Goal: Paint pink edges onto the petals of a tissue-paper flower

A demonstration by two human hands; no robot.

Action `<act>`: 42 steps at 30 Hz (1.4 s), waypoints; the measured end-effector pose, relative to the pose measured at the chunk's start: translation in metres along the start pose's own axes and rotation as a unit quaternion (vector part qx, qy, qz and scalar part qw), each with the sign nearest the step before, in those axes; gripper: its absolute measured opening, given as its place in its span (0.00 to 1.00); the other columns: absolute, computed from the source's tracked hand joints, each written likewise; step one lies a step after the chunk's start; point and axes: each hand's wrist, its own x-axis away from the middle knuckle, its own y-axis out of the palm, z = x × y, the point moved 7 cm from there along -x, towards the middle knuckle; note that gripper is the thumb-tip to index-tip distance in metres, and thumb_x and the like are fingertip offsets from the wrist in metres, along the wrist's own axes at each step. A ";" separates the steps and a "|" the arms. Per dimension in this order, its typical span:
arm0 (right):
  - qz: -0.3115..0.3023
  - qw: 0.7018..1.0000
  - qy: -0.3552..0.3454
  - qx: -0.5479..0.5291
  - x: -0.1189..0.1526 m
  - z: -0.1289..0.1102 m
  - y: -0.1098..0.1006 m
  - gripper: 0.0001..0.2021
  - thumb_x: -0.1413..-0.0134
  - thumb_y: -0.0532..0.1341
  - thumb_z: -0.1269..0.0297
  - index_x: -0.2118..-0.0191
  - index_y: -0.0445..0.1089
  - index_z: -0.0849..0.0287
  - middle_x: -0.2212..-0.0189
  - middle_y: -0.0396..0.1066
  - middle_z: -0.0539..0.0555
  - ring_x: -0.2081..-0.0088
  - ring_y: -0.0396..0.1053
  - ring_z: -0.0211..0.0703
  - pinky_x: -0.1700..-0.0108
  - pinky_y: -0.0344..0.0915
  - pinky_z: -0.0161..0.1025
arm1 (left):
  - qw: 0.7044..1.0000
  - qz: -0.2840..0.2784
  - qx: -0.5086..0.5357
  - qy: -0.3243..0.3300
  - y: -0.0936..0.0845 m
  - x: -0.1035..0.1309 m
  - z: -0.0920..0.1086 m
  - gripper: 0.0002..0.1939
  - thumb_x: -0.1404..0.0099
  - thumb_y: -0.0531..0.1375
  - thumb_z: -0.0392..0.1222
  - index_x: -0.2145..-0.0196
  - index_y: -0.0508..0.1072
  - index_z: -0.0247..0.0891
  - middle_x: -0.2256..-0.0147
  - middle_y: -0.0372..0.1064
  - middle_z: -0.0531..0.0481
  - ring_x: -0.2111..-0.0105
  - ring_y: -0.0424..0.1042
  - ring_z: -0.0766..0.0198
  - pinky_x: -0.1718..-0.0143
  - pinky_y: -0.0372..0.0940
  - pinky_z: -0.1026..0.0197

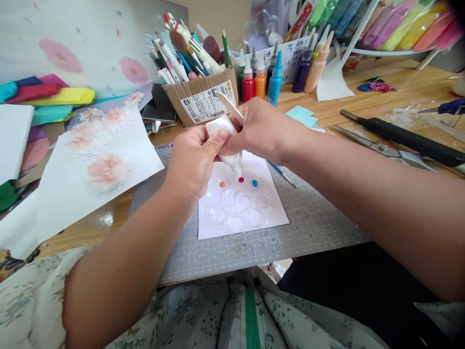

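Note:
My left hand (191,162) and my right hand (263,128) both grip a white squeeze bottle (222,129), held tilted with its nozzle (237,168) pointing down over a clear plastic palette (238,203). A flat wooden stick (229,106) pokes up from my right hand. The palette lies on a white sheet (278,218) on a grey cutting mat (312,218). Its top wells hold an orange dot (223,184), a red dot (240,180) and a blue dot (255,183).
A cardboard box of pens (203,99) and a row of paint bottles (259,80) stand behind. Scissors (385,148) and a black-handled tool (410,138) lie at right. A paper with pink blotches (101,165) and coloured foam strips (47,97) lie at left. A thin brush (282,173) rests beside the palette.

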 end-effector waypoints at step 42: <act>0.011 1.000 0.008 0.025 -0.004 0.001 0.002 0.10 0.60 0.68 0.79 0.79 0.66 0.63 0.82 0.57 0.44 0.76 0.60 0.30 0.73 0.53 0.31 | 0.999 0.003 0.040 -0.003 -0.001 0.000 0.000 0.06 0.40 0.68 0.40 0.64 0.81 0.36 0.69 0.78 0.51 0.71 0.74 0.67 0.69 0.70 0.67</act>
